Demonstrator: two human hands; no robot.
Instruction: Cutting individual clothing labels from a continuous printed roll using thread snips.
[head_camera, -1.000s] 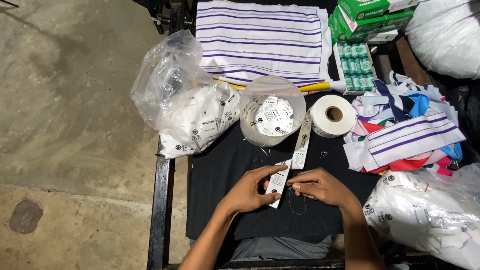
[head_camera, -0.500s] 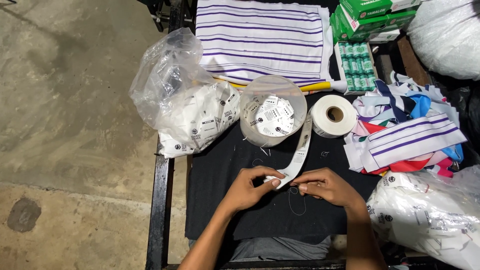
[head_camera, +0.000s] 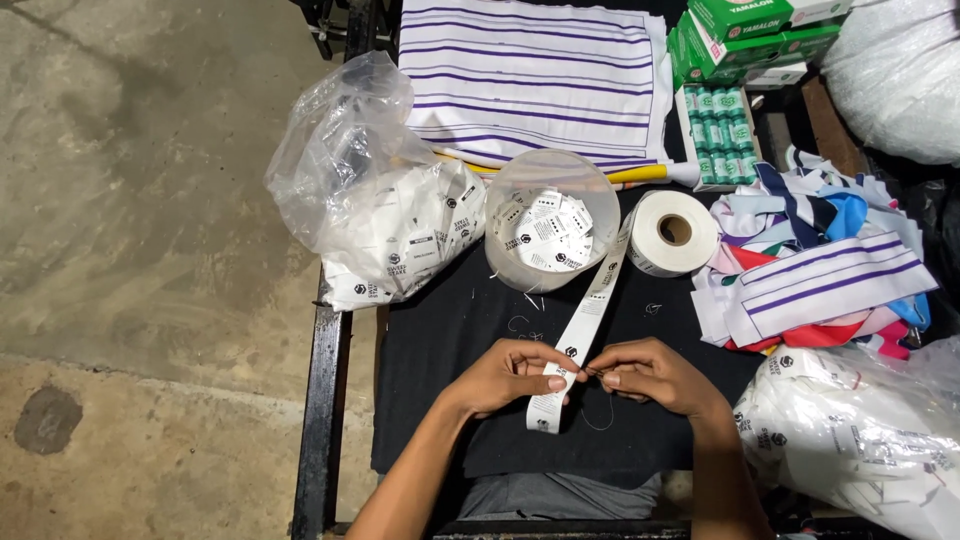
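step: separating a label from the strip | left hand (head_camera: 505, 375) pinches label strip (head_camera: 585, 325) over counter (head_camera: 440, 330) | right hand (head_camera: 650, 375) pinches beside it | next: likely a clean tear or cut

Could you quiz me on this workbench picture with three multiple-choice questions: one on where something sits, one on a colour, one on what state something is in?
1. Where is the white tape roll?
A. Right of the clear tub
B. On the floor
C. Inside the plastic bag

2. What colour are the stripes on the folded white cloth at the top?
A. Red
B. Purple
C. Yellow

3. How is the label strip held?
A. Lying untouched
B. Pinched by the left hand and right hand
C. Rolled up completely

Answers: 1 A, the roll stands beside the tub on the black table. 2 B, the lines are purple. 3 B, both hands' fingers meet on it.
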